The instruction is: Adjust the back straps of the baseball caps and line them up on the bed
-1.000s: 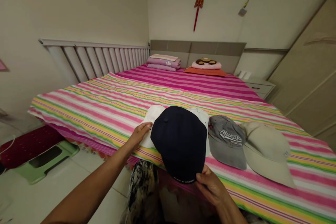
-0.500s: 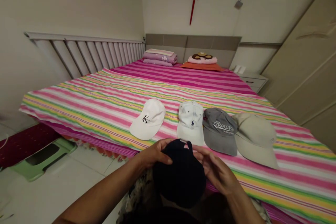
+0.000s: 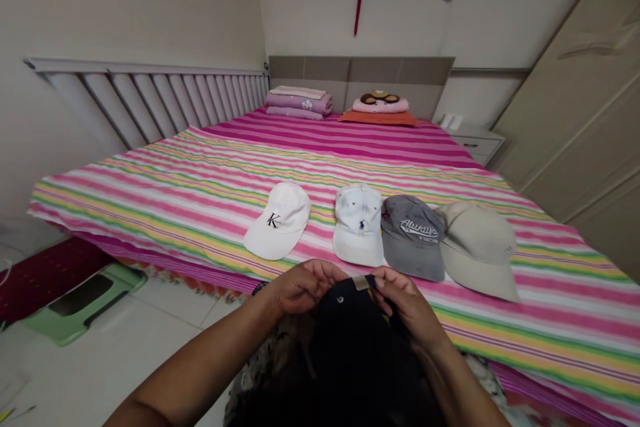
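Held at 6 o'clock in the head view, close to the body: a navy baseball cap, largely in shadow, brim not distinguishable. Long axis apparently running 12 to 6, from the hands back toward the torso; exact line impossible to tell in the dark mass. Along the upper edge, between the hands: a small eyelet and a pale tab.

Left hand at 10 o'clock from the tab, fingers curled over the cap's upper edge. Right hand at 2 o'clock from the tab, fingertips pinching the same edge. Both grips closed on the cap, right hand slightly nearer the tab. Dark bracelet on the left wrist.

Beyond the hands, on the striped bed sheet, four caps in a row from 11 to 2 o'clock. White K cap set apart from the others, brim toward 7 o'clock. White polo-emblem cap at 12 o'clock from the tab, nearest to the hands but not touching them, its side against the gray "Always" cap. Beige cap at the far right, touching the gray cap, brim toward 5 o'clock.
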`<state>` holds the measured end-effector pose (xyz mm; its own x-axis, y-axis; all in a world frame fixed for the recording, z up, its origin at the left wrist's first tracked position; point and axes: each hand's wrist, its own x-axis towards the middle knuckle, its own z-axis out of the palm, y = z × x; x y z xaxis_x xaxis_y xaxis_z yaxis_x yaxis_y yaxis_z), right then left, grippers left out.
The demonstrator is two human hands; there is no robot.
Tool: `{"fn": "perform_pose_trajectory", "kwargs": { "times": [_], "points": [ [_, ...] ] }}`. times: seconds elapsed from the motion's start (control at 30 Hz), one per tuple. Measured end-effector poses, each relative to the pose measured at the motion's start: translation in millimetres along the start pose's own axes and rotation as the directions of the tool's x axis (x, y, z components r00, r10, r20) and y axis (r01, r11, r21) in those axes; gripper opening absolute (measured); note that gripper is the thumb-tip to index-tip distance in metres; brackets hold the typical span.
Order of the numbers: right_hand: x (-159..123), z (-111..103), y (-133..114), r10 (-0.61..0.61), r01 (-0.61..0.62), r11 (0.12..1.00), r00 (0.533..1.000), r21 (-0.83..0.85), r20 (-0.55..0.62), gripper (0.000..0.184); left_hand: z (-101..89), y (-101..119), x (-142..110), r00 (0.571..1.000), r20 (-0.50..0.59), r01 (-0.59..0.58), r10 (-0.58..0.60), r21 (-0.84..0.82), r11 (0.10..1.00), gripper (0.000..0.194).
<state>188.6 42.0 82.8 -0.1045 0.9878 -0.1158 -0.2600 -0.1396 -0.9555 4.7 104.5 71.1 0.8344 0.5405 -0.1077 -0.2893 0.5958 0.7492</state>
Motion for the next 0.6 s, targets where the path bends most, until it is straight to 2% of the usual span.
{"fn": "perform_pose_trajectory", "kwargs": {
  "times": [0.23, 0.43, 0.6],
  "points": [
    [-3, 2, -7, -0.048, 0.046, 0.997, 0.998, -0.056, -0.039, 0.029, 16.2, -6, 4, 0.994, -0.112, 0.017, -0.019, -0.013, 1.000, 0.017],
    [-4, 1, -6, -0.072, 0.069, 0.994, 0.997, -0.080, -0.032, 0.030, 21.7, -8, 6, 0.959, -0.280, 0.046, -0.037, 0.028, 0.999, 0.023],
    [-7, 3, -7, -0.087, 0.088, 0.988, 0.996, -0.129, 0.014, 0.029, 26.3, -10, 6, 0.960, -0.277, -0.013, 0.044, 0.111, 0.994, 0.026]
  ]
}}
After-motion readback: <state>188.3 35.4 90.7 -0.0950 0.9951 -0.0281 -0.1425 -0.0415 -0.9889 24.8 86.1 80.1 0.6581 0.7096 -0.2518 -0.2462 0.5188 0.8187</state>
